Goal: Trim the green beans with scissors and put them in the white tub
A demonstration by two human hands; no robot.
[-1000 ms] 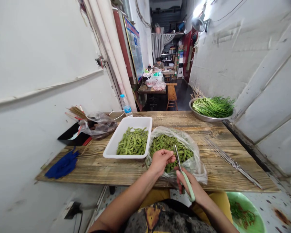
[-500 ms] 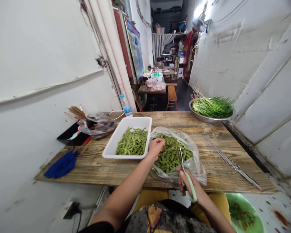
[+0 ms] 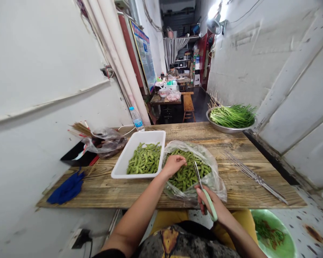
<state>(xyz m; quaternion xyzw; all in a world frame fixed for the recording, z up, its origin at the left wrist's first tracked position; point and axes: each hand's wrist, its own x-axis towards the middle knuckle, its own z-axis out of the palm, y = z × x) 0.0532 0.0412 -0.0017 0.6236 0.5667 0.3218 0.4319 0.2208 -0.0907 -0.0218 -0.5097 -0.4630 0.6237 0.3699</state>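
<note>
Scissors [image 3: 208, 201] in right grip [image 3: 214, 205], pods [image 3: 183, 182] below left grip [image 3: 174, 165]

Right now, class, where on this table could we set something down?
Bare planks lie between the blue cloth and white plastic tray, and between the clear plastic bag and metal skewers. Crowded: the bag's edamame, under the left hand and scissors.

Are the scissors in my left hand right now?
No, the green-handled scissors are in your right hand, while your left hand is over the pods in the plastic bag.
</note>
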